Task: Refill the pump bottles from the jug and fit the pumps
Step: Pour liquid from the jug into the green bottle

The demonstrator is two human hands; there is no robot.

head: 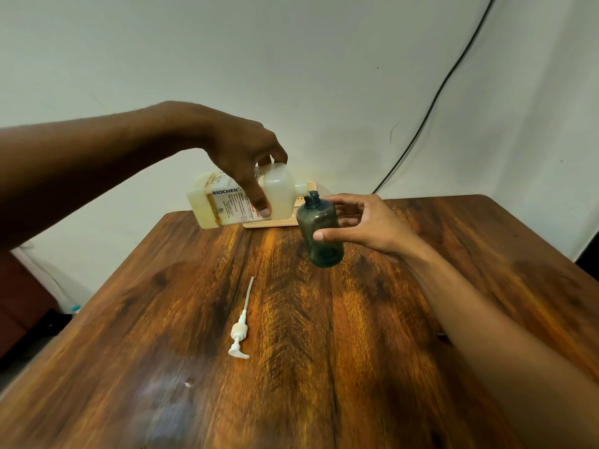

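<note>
My left hand (240,157) grips a whitish, labelled jug (278,192) from above and holds it tipped almost flat, its mouth right at the open neck of a dark see-through bottle (319,231). My right hand (366,225) holds that bottle by its side, slightly tilted, its base on or just above the wooden table (356,335). The bottle looks almost empty. A white pump (240,335) with its long tube lies loose on the table nearer me.
A pale tray (259,224) lies at the table's far edge behind the jug, mostly hidden. A black cable (437,92) runs down the white wall at the right. The floor drops away to the left of the table.
</note>
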